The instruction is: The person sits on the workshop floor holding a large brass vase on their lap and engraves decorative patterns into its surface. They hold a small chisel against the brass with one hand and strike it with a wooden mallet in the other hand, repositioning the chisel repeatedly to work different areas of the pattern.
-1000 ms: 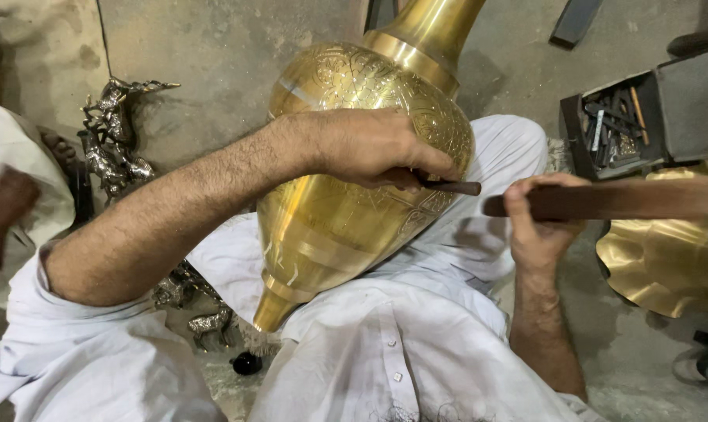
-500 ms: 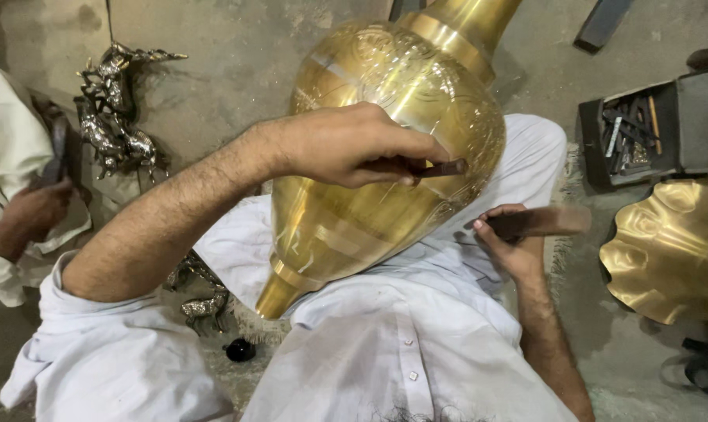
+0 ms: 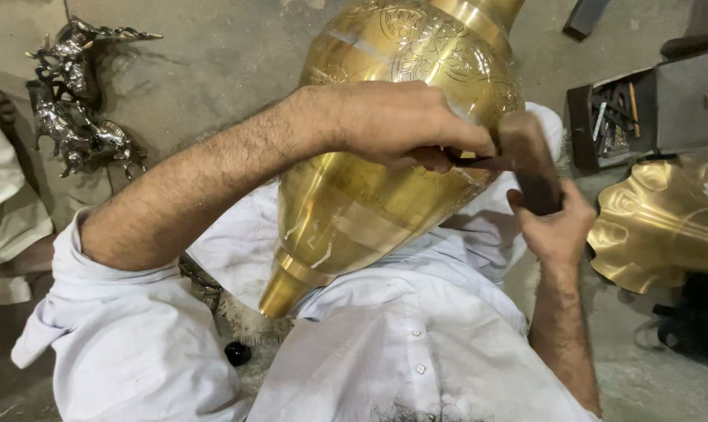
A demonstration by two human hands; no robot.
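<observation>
Engraving step: brass vase point(image 3: 369, 211) lies across the lap, left hand point(image 3: 401, 125) pinching a chisel point(image 3: 471, 162) against its engraved shoulder; right hand point(image 3: 553, 227) wrapped around a hammer point(image 3: 530, 160). Next strike likely needs the chisel held steady

I see a bare concrete floor point(image 3: 213, 86), grey, dusty and stained, lit flat with soft shadows; no walls or windows in view. Top left on it lies a cluster of dark silvery animal figurines point(image 3: 76, 101), with a co-worker's pale sleeve point(image 3: 6, 211) at the left edge. On the right I've got an open dark box point(image 3: 643, 109) holding small metal tools, just below it a scalloped brass piece point(image 3: 666, 227), and a dark bar point(image 3: 584, 17) at the top edge.
</observation>
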